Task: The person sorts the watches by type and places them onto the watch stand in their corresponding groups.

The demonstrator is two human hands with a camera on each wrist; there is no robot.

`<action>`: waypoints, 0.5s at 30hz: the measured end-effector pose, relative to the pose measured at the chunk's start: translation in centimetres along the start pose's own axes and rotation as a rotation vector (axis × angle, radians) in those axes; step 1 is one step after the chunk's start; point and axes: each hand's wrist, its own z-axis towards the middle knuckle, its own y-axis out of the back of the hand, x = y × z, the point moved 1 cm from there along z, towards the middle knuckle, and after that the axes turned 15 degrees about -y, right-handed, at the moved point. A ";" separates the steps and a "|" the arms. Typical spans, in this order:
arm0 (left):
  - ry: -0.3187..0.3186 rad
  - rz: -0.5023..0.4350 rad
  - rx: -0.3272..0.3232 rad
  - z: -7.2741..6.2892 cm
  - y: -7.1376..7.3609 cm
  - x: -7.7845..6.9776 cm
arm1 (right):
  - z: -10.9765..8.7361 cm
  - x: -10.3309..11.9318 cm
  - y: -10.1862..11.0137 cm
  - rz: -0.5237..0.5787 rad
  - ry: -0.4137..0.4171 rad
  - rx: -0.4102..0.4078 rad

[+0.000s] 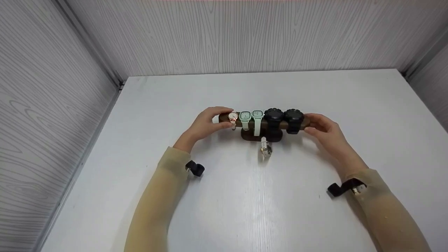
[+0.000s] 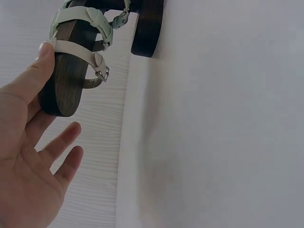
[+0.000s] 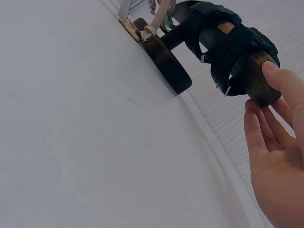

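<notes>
A dark wooden T-bar watch stand [image 1: 248,135] stands upright on the table, its crossbar carrying a row of watches. From the left come a small white-strapped watch [image 1: 233,117], two mint-green watches [image 1: 245,116] and two chunky black watches [image 1: 294,115]. My left hand [image 1: 206,122] grips the crossbar's left end between thumb and fingers, by the white-strapped watch; in the left wrist view two fingers extend free of the wood [image 2: 69,90]. My right hand [image 1: 327,130] pinches the right end beside the outer black watch. Another light-strapped watch [image 1: 265,149] is in front of the base.
The white table [image 1: 224,210] extends around the stand. Pale wood-grain panels rise behind it [image 1: 224,38] and on the left [image 1: 35,105]. A black strap-mounted device [image 1: 196,168] is on the left wrist, a similar one [image 1: 337,189] on the right.
</notes>
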 end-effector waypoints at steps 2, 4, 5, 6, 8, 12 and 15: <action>-0.003 0.008 0.013 0.2 0.0 -0.2 | 0.0 0.0 0.0 -0.010 -0.006 -0.004; 0.003 0.007 0.020 0.2 0.1 -0.4 | 0.0 0.0 0.0 -0.020 -0.010 -0.006; 0.007 0.004 0.022 0.3 0.1 -0.4 | 0.0 0.0 0.1 -0.021 -0.013 -0.008; 0.010 0.002 0.024 0.3 0.1 -0.5 | 0.0 0.0 0.1 -0.023 -0.015 -0.008; 0.016 0.001 0.029 0.2 0.1 -0.6 | 0.0 0.1 0.1 -0.022 -0.016 -0.007; 0.038 -0.010 0.047 0.1 0.2 -0.8 | 0.0 0.3 0.1 0.009 -0.012 0.009; 0.074 -0.020 0.055 -0.2 0.3 -0.9 | 0.0 0.4 0.0 0.026 -0.010 0.017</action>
